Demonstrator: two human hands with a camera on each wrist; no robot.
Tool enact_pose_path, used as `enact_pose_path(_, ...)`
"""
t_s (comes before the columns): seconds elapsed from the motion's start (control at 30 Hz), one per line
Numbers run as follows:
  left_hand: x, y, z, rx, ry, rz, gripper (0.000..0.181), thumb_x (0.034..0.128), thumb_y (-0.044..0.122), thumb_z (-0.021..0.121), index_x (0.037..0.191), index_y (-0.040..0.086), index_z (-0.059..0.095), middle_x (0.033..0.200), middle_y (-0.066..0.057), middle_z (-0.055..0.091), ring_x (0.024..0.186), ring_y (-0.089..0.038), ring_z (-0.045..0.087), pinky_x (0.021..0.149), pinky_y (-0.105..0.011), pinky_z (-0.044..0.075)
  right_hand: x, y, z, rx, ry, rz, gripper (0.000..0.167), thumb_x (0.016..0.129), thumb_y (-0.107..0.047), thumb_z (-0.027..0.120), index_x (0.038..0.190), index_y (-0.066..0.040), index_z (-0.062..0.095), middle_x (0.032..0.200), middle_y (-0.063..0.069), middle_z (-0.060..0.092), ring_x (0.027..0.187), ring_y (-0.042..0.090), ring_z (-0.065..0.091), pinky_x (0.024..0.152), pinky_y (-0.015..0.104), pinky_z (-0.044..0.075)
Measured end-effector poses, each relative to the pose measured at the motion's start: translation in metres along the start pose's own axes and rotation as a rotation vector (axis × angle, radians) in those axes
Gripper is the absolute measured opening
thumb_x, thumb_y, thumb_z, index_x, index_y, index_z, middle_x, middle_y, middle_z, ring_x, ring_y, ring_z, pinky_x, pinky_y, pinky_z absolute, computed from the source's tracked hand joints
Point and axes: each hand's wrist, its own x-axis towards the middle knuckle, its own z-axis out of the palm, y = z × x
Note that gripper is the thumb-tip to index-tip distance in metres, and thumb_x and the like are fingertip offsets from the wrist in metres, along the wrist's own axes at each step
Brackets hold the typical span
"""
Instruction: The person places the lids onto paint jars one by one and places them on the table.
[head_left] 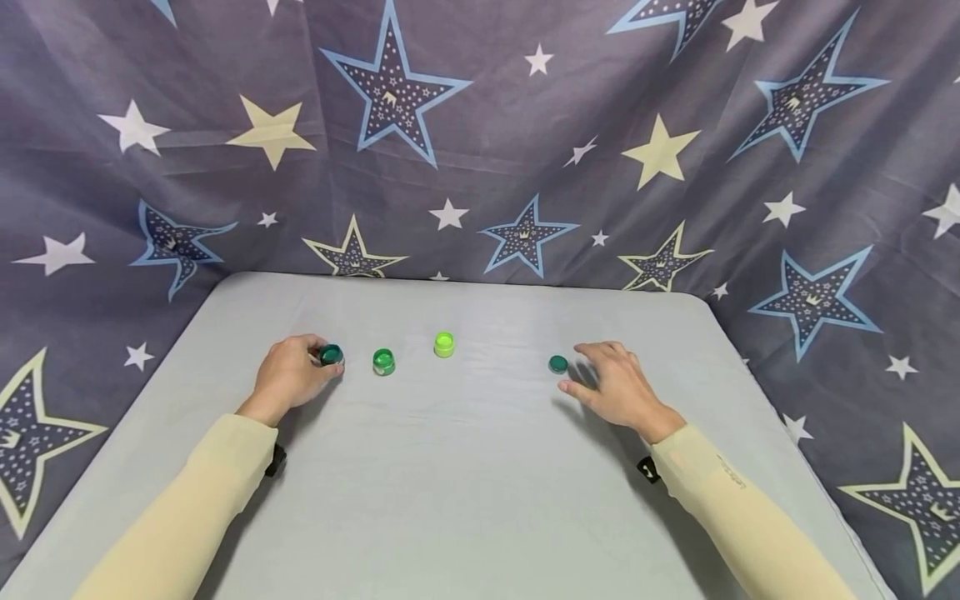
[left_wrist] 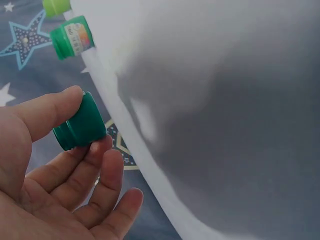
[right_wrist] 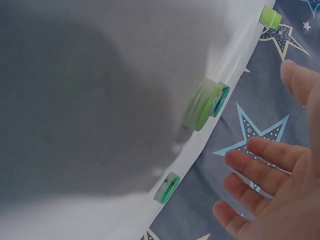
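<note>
While left hand (head_left: 288, 375) pinches jar (left_wrist: 86, 123), right hand (head_left: 618, 387) spread near lid (head_left: 558, 364) (apparently).

Open teal jar (left_wrist: 90, 121), upright, teal lid (head_left: 558, 364) apart

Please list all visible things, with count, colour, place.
First round jar: 1, dark green, in left hand
Second round jar: 1, green, beside first
Third round jar: 1, lime, beside second
First round lid: 1, dark green, near right hand
Second round lid: 1, lime, by or under first
Third round lid: 1, green, apart
Covered table: 1, pale grey, under lids
Starry cloth curtain: 1, dark grey, behind table
Small devices: 2, black, wrists
Sleeves: 2, cream, forearms
Hands: 2, bare, over table
</note>
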Motion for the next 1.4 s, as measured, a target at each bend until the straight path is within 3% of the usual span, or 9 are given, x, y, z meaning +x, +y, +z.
enact_pose_path(0.37, -0.02, 0.013, -0.003, -0.009, 0.033, 0.028, 0.034, 0.0901, 0.022, 0.079, 0.116, 0.001, 0.069, 0.099, -0.017, 0.068, 0.088, -0.032, 0.063, 0.073, -0.045, 0.049, 0.007, -0.004, 0.004, -0.01, -0.029, 0.005, 0.065, 0.093, -0.045, 0.074, 0.139, -0.001, 0.06, 0.137, 0.018, 0.062, 0.129, 0.038, 0.051, 0.102, 0.056, 0.039)
enact_pose_path(0.8, -0.038, 0.034, -0.002, -0.019, 0.0, 0.085, 0.035, 0.0867, 0.022, 0.082, 0.114, 0.004, 0.071, 0.103, -0.016, 0.068, 0.093, -0.032, 0.061, 0.073, -0.043, 0.048, 0.017, -0.011, 0.008, -0.053, -0.076, 0.03, 0.056, 0.096, -0.036, 0.074, 0.138, -0.001, 0.061, 0.137, 0.018, 0.062, 0.125, 0.037, 0.053, 0.101, 0.055, 0.04)
enact_pose_path(1.4, -0.049, 0.061, 0.013, -0.02, -0.031, 0.182, 0.033, 0.0832, 0.019, 0.086, 0.112, 0.006, 0.075, 0.101, -0.008, 0.072, 0.094, -0.029, 0.064, 0.073, -0.044, 0.051, 0.026, -0.016, 0.016, -0.121, -0.067, 0.016, 0.048, 0.092, -0.028, 0.079, 0.131, -0.003, 0.066, 0.127, 0.017, 0.067, 0.114, 0.036, 0.057, 0.091, 0.053, 0.043)
